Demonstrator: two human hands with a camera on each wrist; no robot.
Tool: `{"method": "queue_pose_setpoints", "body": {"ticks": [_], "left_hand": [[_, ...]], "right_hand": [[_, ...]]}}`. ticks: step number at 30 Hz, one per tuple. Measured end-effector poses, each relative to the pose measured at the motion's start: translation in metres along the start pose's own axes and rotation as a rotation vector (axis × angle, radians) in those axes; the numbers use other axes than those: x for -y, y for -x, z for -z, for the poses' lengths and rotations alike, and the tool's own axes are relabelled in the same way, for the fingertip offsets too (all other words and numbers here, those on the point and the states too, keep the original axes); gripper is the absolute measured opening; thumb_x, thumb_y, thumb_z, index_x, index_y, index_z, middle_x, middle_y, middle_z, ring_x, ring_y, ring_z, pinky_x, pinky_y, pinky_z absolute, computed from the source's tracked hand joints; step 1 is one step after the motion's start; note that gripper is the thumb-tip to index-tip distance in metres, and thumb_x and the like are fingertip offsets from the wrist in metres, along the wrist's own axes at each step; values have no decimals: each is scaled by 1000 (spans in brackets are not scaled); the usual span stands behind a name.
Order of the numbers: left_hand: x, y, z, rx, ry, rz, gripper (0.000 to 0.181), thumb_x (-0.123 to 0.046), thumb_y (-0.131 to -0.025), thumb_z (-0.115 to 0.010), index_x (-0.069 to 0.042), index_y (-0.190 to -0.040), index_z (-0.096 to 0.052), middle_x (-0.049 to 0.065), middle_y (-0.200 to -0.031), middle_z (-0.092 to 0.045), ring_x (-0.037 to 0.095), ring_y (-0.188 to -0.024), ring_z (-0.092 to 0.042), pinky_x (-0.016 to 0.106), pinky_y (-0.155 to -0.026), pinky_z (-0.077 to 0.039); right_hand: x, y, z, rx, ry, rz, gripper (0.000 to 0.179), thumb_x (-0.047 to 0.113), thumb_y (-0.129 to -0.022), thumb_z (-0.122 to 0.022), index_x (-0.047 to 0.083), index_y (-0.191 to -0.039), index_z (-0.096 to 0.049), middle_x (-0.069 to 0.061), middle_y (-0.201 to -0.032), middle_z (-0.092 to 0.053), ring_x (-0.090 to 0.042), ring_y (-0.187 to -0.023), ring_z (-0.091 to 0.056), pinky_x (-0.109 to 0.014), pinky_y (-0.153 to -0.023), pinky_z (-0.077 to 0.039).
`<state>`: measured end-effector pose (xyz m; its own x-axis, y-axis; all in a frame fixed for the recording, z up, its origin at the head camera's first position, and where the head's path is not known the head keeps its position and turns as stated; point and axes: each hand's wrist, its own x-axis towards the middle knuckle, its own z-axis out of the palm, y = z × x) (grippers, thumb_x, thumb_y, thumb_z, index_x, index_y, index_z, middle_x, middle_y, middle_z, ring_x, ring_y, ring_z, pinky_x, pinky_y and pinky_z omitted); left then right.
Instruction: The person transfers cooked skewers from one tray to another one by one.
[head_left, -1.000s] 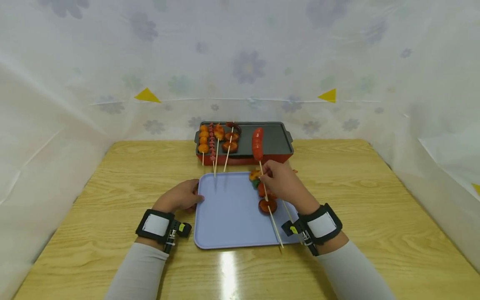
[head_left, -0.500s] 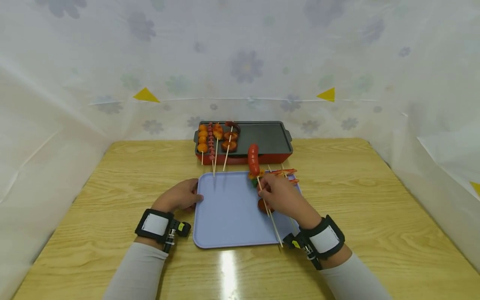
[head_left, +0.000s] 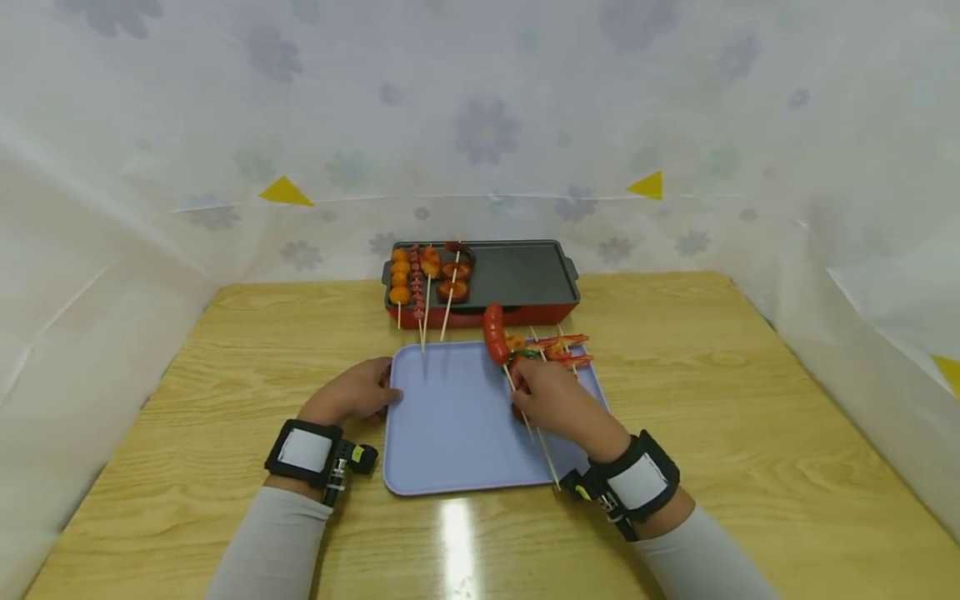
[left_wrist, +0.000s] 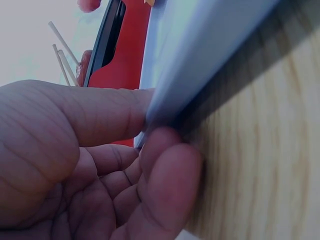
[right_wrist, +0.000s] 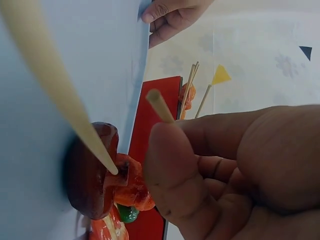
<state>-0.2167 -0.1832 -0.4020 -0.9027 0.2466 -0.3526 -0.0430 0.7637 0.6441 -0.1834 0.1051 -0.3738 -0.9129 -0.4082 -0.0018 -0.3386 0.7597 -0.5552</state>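
My right hand [head_left: 558, 400] pinches the stick of a sausage skewer [head_left: 495, 333] between thumb and fingers. The red scored sausage is held over the far right part of the lavender tray [head_left: 450, 433], pointing toward the grill. In the right wrist view the stick's end [right_wrist: 160, 104] pokes out past the fingertips. Below that hand a mixed skewer with a brown round piece [right_wrist: 92, 172], orange chunks and a green piece lies on the tray, partly hidden in the head view. My left hand [head_left: 356, 390] grips the tray's left rim, thumb [left_wrist: 110, 112] against the edge and fingers curled beneath.
Behind the tray stands a red grill [head_left: 525, 279] with a black plate. Its left side bears several skewers, including orange balls [head_left: 400, 279] and round brown slices [head_left: 453, 290]; their sticks overhang the front. Red-striped skewers [head_left: 573, 350] lie at the tray's far right corner.
The right hand has brought the sausage skewer from over the grill's front toward me and slightly left, over the tray. The left hand stays on the rim.
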Motion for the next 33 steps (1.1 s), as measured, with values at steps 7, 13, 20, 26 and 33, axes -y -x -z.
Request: {"method": "queue_pose_setpoints", "body": {"ticks": [7, 13, 20, 26, 33], "left_hand": [[1, -1, 0, 9, 0, -10, 40, -14, -92, -55, -3, -129, -43, 13, -78, -54, 22, -64, -56, 32, -53, -46], [1, 0, 1, 3, 21, -11, 37, -13, -91, -56, -2, -125, -46, 13, -76, -53, 22, -64, -56, 32, -53, -48], [0, 0, 1, 5, 26, -5, 35, -14, -91, -57, -2, -123, -47, 12, -75, -53, 22, -63, -56, 31, -53, -47], [-1, -1, 1, 28, 27, 0, 42, -14, -92, -55, -2, -130, -42, 13, -76, -53, 22, -64, -56, 32, -54, -45], [0, 0, 1, 21, 10, -10, 42, -13, -92, -55, 0, -130, -42, 13, -80, -53, 22, -66, -57, 33, -56, -48]], "right_hand": [[3, 3, -5, 22, 121, 16, 20, 5, -84, -61, 11, -67, -53, 0, -59, -48, -14, -53, -45, -27, -48, -35], [7, 5, -7, 44, 125, 6, 23, 3, -84, -60, 10, -64, -50, 1, -58, -42, -14, -53, -42, -27, -48, -32], [8, 6, -9, 74, 126, 4, 27, 0, -83, -59, 10, -60, -48, 2, -56, -37, -13, -50, -38, -26, -46, -29], [10, 8, -10, 81, 113, 22, 36, 0, -83, -59, 13, -54, -41, 4, -53, -29, -11, -47, -33, -25, -46, -26], [11, 7, -11, 102, 124, 14, 39, 6, -85, -61, 15, -52, -43, 6, -49, -33, -8, -42, -36, -23, -42, -28]]}}
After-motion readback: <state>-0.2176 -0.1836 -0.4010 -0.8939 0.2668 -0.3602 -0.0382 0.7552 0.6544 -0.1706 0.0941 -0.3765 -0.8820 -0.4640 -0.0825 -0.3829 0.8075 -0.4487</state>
